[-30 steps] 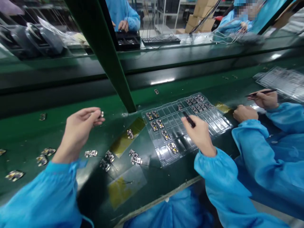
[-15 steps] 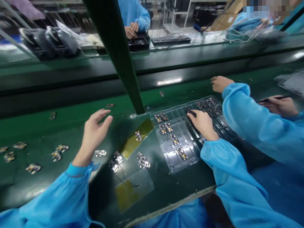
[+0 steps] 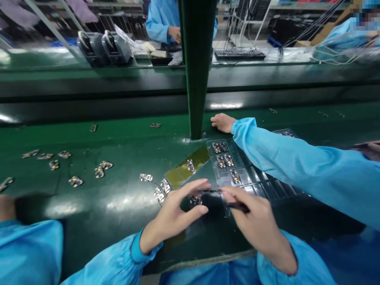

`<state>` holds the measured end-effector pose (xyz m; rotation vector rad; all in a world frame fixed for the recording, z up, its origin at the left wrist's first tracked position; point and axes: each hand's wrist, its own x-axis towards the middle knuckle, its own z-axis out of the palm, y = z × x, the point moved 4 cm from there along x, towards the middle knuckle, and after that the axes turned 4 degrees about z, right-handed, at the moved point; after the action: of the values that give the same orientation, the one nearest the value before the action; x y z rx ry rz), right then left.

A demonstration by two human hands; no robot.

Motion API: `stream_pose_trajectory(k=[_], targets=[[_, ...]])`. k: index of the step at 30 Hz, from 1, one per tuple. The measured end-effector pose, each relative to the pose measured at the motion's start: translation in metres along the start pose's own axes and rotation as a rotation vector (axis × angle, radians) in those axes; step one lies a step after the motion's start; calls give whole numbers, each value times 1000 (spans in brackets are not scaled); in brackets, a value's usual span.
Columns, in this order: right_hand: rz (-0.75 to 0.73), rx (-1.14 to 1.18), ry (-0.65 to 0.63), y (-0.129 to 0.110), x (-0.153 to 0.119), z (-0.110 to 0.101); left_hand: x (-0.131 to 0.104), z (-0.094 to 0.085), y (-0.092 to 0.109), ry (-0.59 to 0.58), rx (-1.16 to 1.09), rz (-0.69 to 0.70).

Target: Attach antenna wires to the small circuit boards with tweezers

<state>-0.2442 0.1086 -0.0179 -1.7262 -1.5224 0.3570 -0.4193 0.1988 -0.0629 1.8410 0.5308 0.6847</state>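
My left hand (image 3: 173, 215) hovers over the green belt with finger and thumb spread around a small circuit board (image 3: 194, 200), touching nothing that I can see. My right hand (image 3: 257, 221) is closed on black tweezers (image 3: 237, 206), whose tip points left toward that board. Both hands are at the near corner of a clear plastic tray (image 3: 252, 174) holding several small boards (image 3: 225, 160). A co-worker's blue sleeve (image 3: 285, 158) lies across the tray, with the hand (image 3: 221, 122) resting by the green post (image 3: 197, 79).
Loose small boards (image 3: 101, 170) are scattered over the belt to the left, and yellow film (image 3: 190, 168) lies beside the tray. Another blue sleeve (image 3: 29, 249) and hand sit at the bottom left. Across the raised rail are grey devices (image 3: 103, 47), a keyboard (image 3: 240, 54) and a person in blue.
Both my hands pulled back to the near edge and came together in front of the tray. The co-worker's arm stretched further left across the tray to the post. The view swung left.
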Motion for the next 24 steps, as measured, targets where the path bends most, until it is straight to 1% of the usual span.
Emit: stream_pose_trajectory(k=[1, 3, 5, 7, 12, 15, 17, 18, 19, 21, 22, 24], targets=[[11, 41, -37, -7, -3, 9, -1, 1, 1, -1, 4, -6], [40, 98, -85, -14, -5, 24, -2, 0, 1, 42, 39, -50], [72, 136, -115, -13, -4, 32, -2, -3, 0, 95, 68, -86], [104, 156, -127, -9, -2, 35, -2, -5, -1, 117, 68, -96], [139, 204, -74, -7, 0, 36, -4, -9, -5, 170, -20, -117], [206, 208, 36, -8, -5, 30, -3, -12, -6, 213, -71, -147], [287, 223, 99, -7, -15, 24, -3, -15, -9, 257, -126, -199], [321, 249, 106, -7, -21, 21, -3, -15, -11, 274, -167, -234], [340, 289, 92, -6, -28, 20, -5, -14, -12, 279, -216, -273], [354, 404, 38, -4, -44, 22, -11, -11, -15, 253, -331, -362], [371, 471, 9, -3, -53, 24, -16, -8, -16, 234, -386, -407], [457, 607, -56, 4, -71, 34, -30, -6, -15, 213, -451, -476]])
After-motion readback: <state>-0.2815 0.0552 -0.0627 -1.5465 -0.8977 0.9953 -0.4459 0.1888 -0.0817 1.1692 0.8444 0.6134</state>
